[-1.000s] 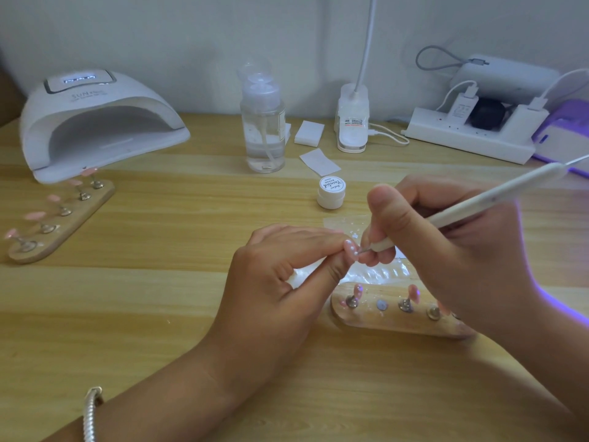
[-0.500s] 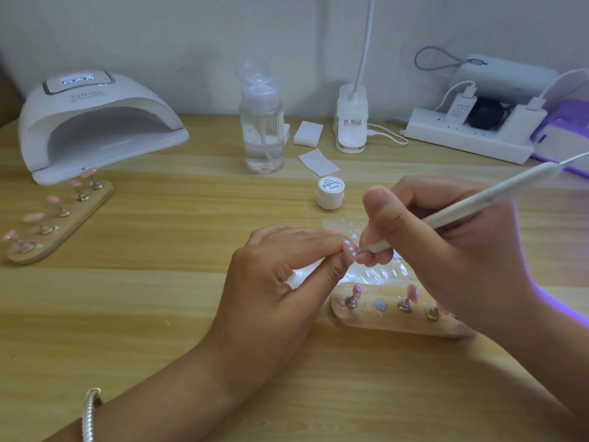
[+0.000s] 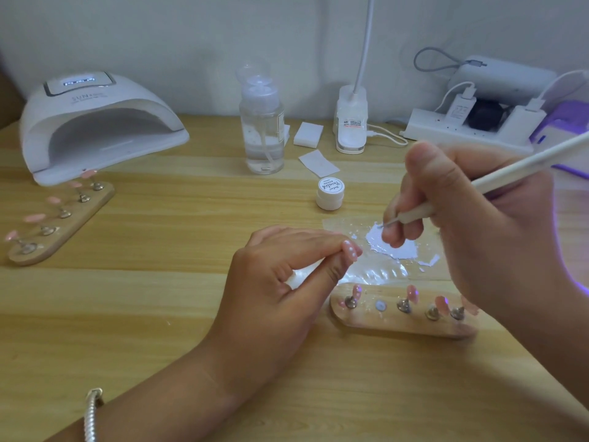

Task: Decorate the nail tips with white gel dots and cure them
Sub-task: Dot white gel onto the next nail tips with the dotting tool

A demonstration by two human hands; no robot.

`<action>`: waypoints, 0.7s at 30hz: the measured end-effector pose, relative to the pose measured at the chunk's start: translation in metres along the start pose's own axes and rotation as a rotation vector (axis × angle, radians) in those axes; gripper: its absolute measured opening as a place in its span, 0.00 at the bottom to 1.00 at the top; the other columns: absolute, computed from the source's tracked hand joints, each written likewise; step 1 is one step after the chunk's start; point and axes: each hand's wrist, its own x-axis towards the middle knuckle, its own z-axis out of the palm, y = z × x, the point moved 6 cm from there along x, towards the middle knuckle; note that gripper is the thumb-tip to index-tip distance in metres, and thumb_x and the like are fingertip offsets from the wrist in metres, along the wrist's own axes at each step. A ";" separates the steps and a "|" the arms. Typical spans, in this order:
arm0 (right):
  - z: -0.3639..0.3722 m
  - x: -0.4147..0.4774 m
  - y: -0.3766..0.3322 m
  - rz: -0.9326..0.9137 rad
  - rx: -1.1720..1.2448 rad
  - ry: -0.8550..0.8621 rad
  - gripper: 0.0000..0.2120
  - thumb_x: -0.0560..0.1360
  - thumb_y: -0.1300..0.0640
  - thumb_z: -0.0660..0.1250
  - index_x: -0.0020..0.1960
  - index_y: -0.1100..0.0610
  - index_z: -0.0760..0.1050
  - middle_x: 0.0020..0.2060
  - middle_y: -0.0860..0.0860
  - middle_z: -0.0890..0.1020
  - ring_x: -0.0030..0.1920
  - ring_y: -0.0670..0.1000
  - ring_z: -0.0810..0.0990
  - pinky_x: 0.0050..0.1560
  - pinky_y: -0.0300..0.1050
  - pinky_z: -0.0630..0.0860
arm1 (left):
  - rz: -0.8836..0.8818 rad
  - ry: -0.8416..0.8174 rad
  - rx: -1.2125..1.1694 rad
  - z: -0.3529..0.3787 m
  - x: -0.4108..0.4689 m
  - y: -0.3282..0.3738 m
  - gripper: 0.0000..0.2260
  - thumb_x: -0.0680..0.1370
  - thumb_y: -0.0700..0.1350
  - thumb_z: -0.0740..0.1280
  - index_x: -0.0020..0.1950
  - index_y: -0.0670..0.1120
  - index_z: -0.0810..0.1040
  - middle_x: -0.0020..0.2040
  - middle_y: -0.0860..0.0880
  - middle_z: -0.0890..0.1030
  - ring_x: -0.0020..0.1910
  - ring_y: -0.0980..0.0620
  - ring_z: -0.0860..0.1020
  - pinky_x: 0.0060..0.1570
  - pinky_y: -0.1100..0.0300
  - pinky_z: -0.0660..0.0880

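Note:
My left hand pinches a pink nail tip with white dots on it between thumb and fingers, just above the table. My right hand grips a white dotting pen; its metal point touches a smear of white gel on a clear film. Below the film lies a wooden holder with several pink tips on metal stands and one bare magnet. A second wooden holder with several pink tips sits at the left, in front of the white curing lamp.
A small white gel pot stands behind the film. Further back are a clear pump bottle, white pads, a loose wipe, a desk lamp base and a power strip with chargers. A purple-lit device sits far right.
My right hand has lifted the pen off the held nail tip and moved it right and back to the white gel on the film. My left hand has kept hold of the tip.

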 end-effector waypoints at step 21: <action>-0.003 0.008 -0.020 -0.070 -0.356 -0.185 0.14 0.82 0.51 0.60 0.45 0.57 0.80 0.31 0.49 0.83 0.30 0.42 0.81 0.37 0.33 0.76 | -0.137 0.031 -0.207 -0.006 0.000 -0.005 0.03 0.74 0.45 0.73 0.46 0.51 0.86 0.43 0.58 0.86 0.46 0.60 0.83 0.49 0.73 0.72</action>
